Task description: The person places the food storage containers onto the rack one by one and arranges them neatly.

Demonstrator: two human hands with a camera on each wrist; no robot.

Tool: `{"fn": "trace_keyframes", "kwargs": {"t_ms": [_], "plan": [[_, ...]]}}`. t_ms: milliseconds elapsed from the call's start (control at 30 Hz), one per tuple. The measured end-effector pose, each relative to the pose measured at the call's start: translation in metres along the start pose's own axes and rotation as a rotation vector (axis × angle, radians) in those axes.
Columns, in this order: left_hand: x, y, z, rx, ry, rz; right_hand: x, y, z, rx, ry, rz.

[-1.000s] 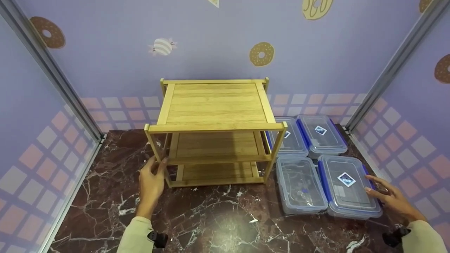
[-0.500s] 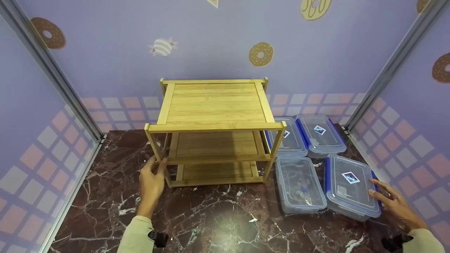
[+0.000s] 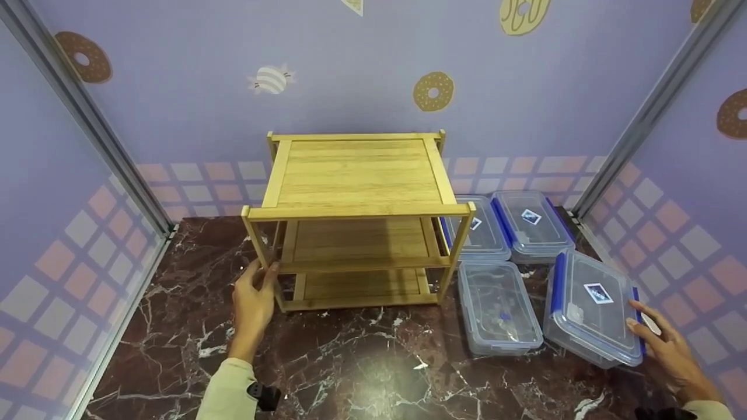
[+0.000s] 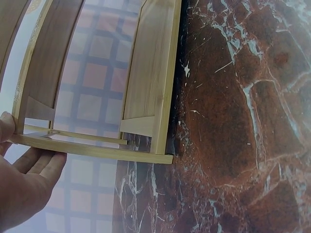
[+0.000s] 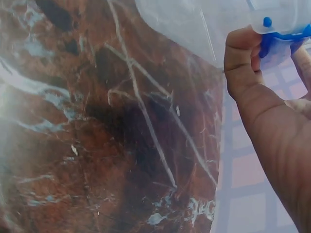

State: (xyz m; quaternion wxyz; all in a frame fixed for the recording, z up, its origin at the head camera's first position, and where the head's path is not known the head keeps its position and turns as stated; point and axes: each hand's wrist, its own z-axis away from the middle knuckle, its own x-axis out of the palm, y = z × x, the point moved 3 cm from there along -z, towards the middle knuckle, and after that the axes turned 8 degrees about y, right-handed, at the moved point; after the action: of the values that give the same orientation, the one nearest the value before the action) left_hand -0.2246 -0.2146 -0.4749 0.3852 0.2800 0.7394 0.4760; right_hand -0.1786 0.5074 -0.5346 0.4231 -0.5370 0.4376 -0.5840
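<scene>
Four clear containers; right hand (image 3: 671, 347) grips tilted container (image 3: 595, 306); left hand (image 3: 254, 297) grips rack (image 3: 356, 175) leg.

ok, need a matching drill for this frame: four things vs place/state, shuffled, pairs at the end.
Things:
1. left hand
2. right hand
3. tilted box
4. wooden rack

States:
A. stands on the marble top, shelves bare
B. grips the rack's front left leg
C. one side lifted off the marble top
D. holds a blue lid clip

Pairs: 1-B, 2-D, 3-C, 4-A
</scene>
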Motion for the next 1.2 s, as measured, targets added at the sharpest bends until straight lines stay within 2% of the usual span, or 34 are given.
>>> {"fn": "trace_keyframes", "kwargs": {"t_ms": [167,433,633,733,933,1200], "plan": [[0.000,0.000,0.000,-0.008,-0.001,0.010,0.010,-0.010,0.005,-0.083,-0.014,-0.053],[-0.001,0.000,0.000,-0.009,0.013,0.002,0.031,-0.027,0.009,-0.115,-0.042,-0.156],[0.000,-0.001,0.001,-0.016,0.003,0.001,0.050,-0.045,0.005,-0.172,0.009,-0.142],[0.000,-0.001,0.000,-0.015,0.004,0.002,0.063,-0.055,0.001,-0.175,0.017,-0.131],[0.000,-0.001,0.000,-0.020,-0.001,-0.011,0.092,-0.075,-0.007,-0.172,-0.019,-0.208],[0.000,-0.001,0.000,-0.009,-0.021,0.010,0.128,-0.100,-0.022,-0.163,0.014,-0.208]]}}
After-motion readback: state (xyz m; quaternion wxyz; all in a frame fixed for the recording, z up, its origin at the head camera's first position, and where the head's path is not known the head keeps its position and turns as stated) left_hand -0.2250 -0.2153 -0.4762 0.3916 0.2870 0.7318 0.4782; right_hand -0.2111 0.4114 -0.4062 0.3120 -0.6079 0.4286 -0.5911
